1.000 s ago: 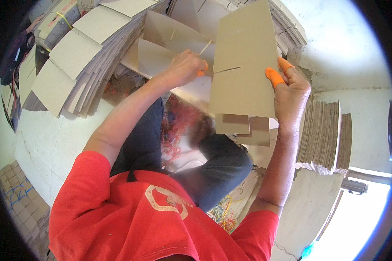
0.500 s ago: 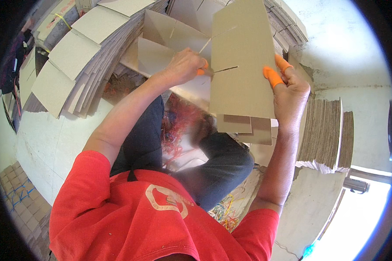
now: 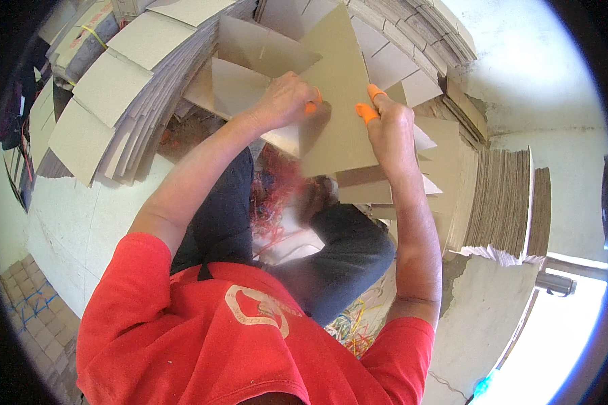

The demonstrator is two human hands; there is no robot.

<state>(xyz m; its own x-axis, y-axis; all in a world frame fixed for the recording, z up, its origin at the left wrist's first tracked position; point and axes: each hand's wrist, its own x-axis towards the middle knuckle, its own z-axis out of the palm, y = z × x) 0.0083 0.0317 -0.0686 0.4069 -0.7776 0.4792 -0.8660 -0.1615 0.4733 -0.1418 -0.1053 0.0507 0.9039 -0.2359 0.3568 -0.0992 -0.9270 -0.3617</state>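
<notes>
Cardboard sheet [image 3: 341, 101]: flat, plain brown, tilted, held up in front of the person, centre frame. Left hand [image 3: 284, 101] pinches its left edge, right hand [image 3: 388, 125] grips its right edge; orange fingertip covers [image 3: 366, 112] on both. Stacks of flat cardboard blanks [image 3: 115, 94] upper left, another stack [image 3: 507, 202] at right, edge-on. Coloured strap scraps [image 3: 348, 327] on floor.

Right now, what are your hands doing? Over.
Left hand and right hand both grip flat brown cardboard sheet. Sheet raised, tilted. Cardboard stacks crowd around.
</notes>
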